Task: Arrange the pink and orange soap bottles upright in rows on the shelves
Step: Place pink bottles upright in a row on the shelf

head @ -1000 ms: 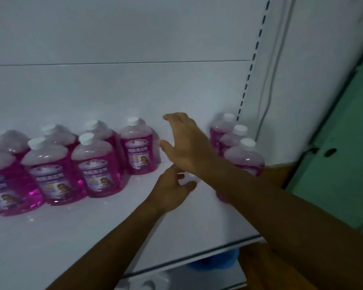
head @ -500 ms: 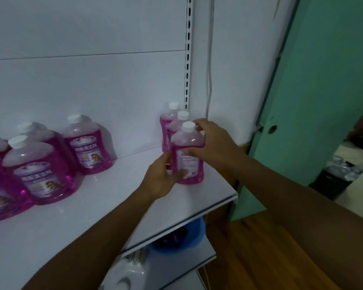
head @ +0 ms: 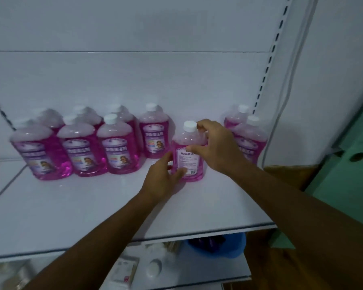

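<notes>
Two hands clamp the full pink clear-plastic soap bottle (head: 188, 152) — left hand (head: 162, 181) low, right hand (head: 215, 146) at shoulder; likely heavy, slick, mid white shelf (head: 113, 208).

Upright pink soap bottle (head: 188, 152), white cap, back label forward, mid-shelf between bottle groups.

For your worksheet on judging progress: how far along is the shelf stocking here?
Done: seven pink bottles stand upright in rows at the left. In hand: the left hand and right hand grip one bottle standing mid-shelf. Left: slot it beside the rows, then the two bottles at the right.
</notes>
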